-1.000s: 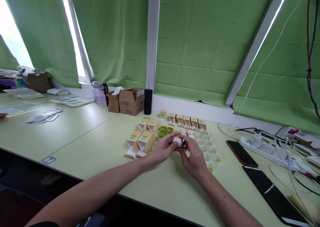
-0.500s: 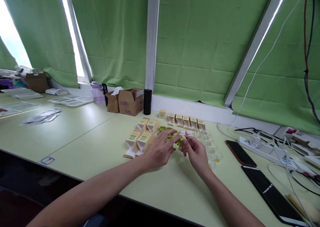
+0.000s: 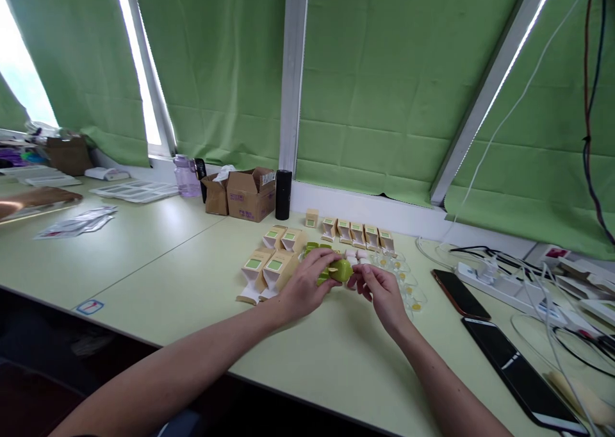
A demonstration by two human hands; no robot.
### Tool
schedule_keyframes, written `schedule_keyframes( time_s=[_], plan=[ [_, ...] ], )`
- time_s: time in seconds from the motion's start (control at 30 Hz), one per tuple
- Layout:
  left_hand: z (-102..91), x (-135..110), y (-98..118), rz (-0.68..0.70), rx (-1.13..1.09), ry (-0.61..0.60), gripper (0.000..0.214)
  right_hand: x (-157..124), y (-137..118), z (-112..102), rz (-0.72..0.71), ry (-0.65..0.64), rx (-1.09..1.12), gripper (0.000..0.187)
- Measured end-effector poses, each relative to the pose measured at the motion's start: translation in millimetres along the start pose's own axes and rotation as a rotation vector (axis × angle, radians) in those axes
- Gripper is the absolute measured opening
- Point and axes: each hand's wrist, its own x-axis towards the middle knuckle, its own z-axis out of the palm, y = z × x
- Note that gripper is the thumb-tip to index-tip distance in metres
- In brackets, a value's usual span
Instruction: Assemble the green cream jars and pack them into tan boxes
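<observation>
My left hand (image 3: 305,284) is closed around a small, rounded, glossy green plastic piece (image 3: 341,271), holding it just above the table. My right hand (image 3: 383,291) has its thumb and fingers pinched at the right side of this piece; whether they grip it or something tiny is hidden. More green pieces (image 3: 311,247) lie behind my left hand, partly covered by it. Small white pieces (image 3: 358,255) sit beyond the fingers. To the right of them, clear plastic pieces with yellow spots (image 3: 408,289) are spread out, partly behind my right hand.
Small open cartons (image 3: 277,267) stand left of my hands, and a row of similar cartons (image 3: 356,235) runs along the back. Farther off are cardboard boxes (image 3: 252,195) and a black cylinder (image 3: 283,195). Phones (image 3: 461,294), a tablet (image 3: 519,370) and a power strip (image 3: 504,289) lie right.
The green piece has turned in my left hand, so its rounded side shows. My right hand has shifted slightly right. A blurred brown shape has come in at the far left.
</observation>
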Motion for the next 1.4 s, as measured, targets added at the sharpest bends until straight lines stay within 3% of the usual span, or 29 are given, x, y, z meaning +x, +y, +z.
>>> schedule_keyframes(
  time_s=[0.23,0.37,0.53,0.73,0.87,0.97,1.07,1.17,1.27,1.4],
  plan=[
    [4.5,5,-10,-0.411,-0.445,0.097,0.045,9,-16,-26,-0.097,0.196,-0.34,0.046],
    [6.4,8,-19,-0.601,-0.729,0.107,0.054,5,-32,-50,-0.129,0.18,-0.69,0.03],
    [4.2,13,-22,-0.613,-0.879,0.15,0.056,-26,-38,-82,-0.199,0.065,-1.102,0.017],
    [3.2,13,-20,-0.636,-0.878,0.166,0.056,-66,0,-104,-0.259,0.021,-1.301,0.019],
    [3.8,12,-20,-0.626,-0.887,0.162,0.054,-71,4,-103,-0.22,0.028,-1.062,0.015],
    [3.7,13,-20,-0.633,-0.886,0.171,0.056,-64,-12,-94,-0.073,-0.037,-0.627,0.013],
    [3.3,13,-19,-0.67,-0.877,0.19,0.06,-47,-31,-79,0.078,-0.133,-0.155,0.029],
    [3.3,13,-22,-0.722,-0.888,0.218,0.065,-22,-43,-60,0.158,-0.195,0.213,0.032],
    [4.2,12,-27,-0.764,-0.91,0.268,0.071,5,-44,-42,0.108,-0.174,0.384,0.034],
    [5.1,10,-31,-0.763,-0.947,0.299,0.071,27,-26,-20,0.104,-0.103,0.486,0.034]
  ],
)
